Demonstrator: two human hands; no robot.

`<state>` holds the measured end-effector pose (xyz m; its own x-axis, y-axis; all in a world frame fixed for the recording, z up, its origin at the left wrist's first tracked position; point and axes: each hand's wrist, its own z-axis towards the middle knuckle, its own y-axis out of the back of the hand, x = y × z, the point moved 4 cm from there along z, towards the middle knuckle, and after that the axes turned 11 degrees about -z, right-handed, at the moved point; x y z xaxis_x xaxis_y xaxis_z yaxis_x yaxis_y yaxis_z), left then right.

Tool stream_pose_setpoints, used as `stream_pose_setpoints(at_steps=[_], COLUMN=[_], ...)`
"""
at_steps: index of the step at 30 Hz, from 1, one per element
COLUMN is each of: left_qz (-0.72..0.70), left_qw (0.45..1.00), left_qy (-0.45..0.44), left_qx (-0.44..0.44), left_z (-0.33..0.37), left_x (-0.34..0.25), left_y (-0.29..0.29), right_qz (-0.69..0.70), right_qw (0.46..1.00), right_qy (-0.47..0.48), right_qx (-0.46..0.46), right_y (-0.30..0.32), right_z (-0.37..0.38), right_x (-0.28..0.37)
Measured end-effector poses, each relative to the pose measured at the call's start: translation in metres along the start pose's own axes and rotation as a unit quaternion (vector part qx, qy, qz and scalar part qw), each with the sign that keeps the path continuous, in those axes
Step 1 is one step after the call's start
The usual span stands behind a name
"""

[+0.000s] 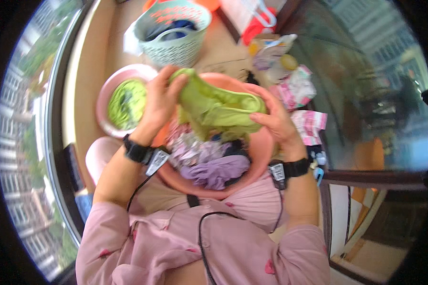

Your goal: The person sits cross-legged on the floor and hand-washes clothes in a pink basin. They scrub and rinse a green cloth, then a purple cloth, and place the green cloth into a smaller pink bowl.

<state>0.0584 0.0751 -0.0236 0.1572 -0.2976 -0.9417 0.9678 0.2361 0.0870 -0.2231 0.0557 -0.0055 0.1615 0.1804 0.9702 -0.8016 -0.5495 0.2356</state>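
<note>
A lime-green garment (218,107) is stretched between my two hands above a salmon-pink basin (264,152). My left hand (164,92) pinches its left end. The right end is gripped by my right hand (277,116), with the thumb on the near side and the fingers behind the cloth. What kind of garment it is, I cannot make out. Below it in the basin lies a heap of clothes, with a purple cloth (216,168) nearest me and a pale patterned cloth (188,147) beside it. The hanging garment hides the far part of the heap.
Left of the basin stands a smaller pink basin (104,111) with bright green cloth in it. A mint laundry basket (176,52) holding dark clothes is at the far side. Pink-and-white packets (309,126) lie on the right, along a glass panel (366,95). A window (38,142) borders the left.
</note>
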Motion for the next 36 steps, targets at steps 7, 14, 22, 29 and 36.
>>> stream_pose_setpoints(at_steps=[7,14,22,29,36], left_qz=[0.118,-0.118,0.202,-0.151,-0.072], left_qw=[0.99,0.973,0.862,0.861,0.91], left_qy=[0.043,0.13,0.201,0.457,0.404], left_qx=[0.059,0.152,0.419,0.165,0.054], left_z=[-0.006,-0.008,-0.036,-0.012,-0.047], left_x=[0.001,0.022,0.133,0.211,0.312], left_y=[-0.011,-0.007,-0.041,-0.033,-0.05], right_qz=[-0.36,-0.298,-0.361,-0.182,-0.359], right_qw=[0.914,0.916,0.899,0.954,0.894], right_qy=[-0.186,0.097,-0.246,-0.213,-0.263], right_qx=[-0.023,-0.25,-0.008,-0.107,-0.044], right_y=[0.021,0.051,0.009,0.01,-0.011], right_z=[-0.02,-0.023,-0.004,0.043,0.047], right_x=[-0.042,-0.024,-0.186,-0.232,-0.315])
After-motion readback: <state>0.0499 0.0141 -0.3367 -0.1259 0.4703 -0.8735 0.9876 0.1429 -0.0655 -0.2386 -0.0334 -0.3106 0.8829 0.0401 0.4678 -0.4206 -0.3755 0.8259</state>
